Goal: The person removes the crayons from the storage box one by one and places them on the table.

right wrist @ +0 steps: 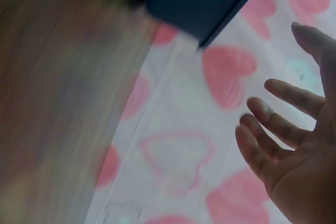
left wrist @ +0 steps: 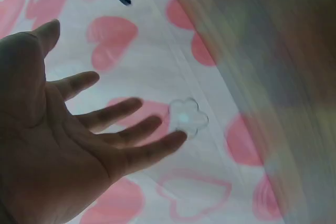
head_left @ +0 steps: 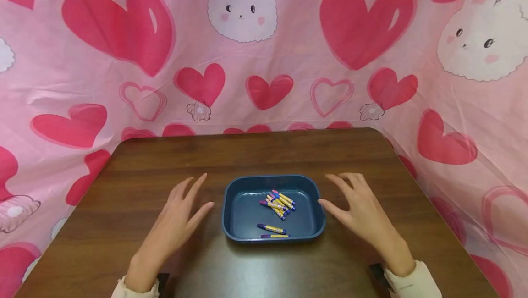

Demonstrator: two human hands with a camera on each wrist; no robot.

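A dark blue rectangular tray (head_left: pixel 243 211) with raised walls sits on the table in the head view. Several crayons (head_left: pixel 277 204) with yellow wrappers lie in a loose pile toward its right side, and two more crayons (head_left: pixel 271 229) lie near its front wall. To the left of the tray my left hand (head_left: pixel 173 220) hovers with fingers spread, holding nothing. My right hand (head_left: pixel 363 211) is on the other side, its thumb tip close to the tray's right rim; whether they touch I cannot tell. Both wrist views show spread fingers and a corner of the tray.
The brown wooden table (head_left: pixel 185 156) has rounded far corners. Behind it and along both sides hangs a pink cloth (head_left: pixel 288 59) with hearts and rabbits. Cream sleeves (head_left: pixel 414 282) and dark wrist straps are visible at the bottom.
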